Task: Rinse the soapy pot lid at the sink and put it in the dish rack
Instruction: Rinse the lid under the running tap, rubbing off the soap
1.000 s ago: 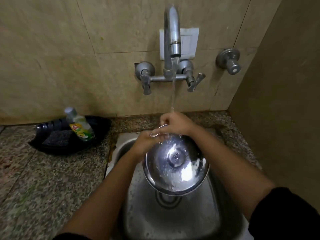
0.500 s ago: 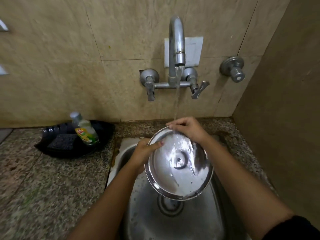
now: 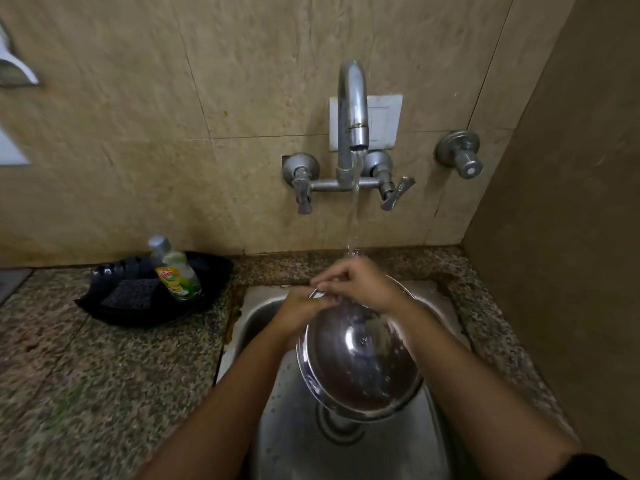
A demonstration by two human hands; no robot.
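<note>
Both hands, left (image 3: 302,311) and right (image 3: 360,284), grip the lid's (image 3: 360,362) far rim, tilting it over the sink (image 3: 346,452) so tap (image 3: 351,109) water runs down it.

I see a speckled granite counter (image 3: 86,368) running along the tiled wall, with a steel sink (image 3: 263,313) set into it on my right. On the counter to the left of the sink sits a black tray (image 3: 114,315), close to the wall. A dark scrub pad (image 3: 130,293) lies in it, and a dish soap bottle (image 3: 175,271) leans there, possibly resting on the tray's rim.
</note>
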